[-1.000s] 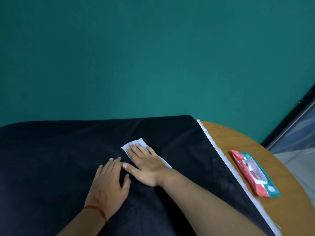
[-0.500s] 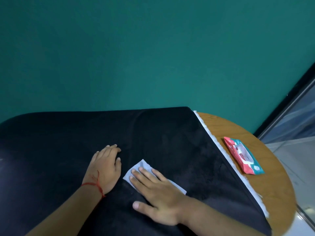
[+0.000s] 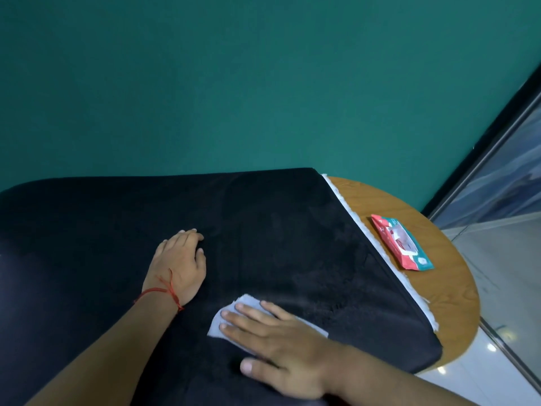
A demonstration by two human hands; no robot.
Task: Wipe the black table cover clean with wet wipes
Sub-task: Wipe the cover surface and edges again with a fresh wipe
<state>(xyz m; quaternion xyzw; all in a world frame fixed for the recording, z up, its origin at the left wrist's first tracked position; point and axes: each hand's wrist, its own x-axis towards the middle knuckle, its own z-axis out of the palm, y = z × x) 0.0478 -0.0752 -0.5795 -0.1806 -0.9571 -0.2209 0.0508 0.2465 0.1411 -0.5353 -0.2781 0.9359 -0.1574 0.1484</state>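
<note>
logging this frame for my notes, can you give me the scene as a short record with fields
surface: black table cover over a round wooden table, wood bare at the right
left hand: flat on the cover, palm down, holds nothing
right hand: presses a white wipe flat onto the cover near its front edge
wipes pack: lies on the bare wood, right of the cover
backdrop: teal wall

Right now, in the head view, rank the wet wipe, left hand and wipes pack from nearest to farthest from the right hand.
1. Wet wipe: pressed under the right hand.
2. Left hand: to its left, resting on the black cover.
3. Wipes pack: far right, on the wooden tabletop.
</note>
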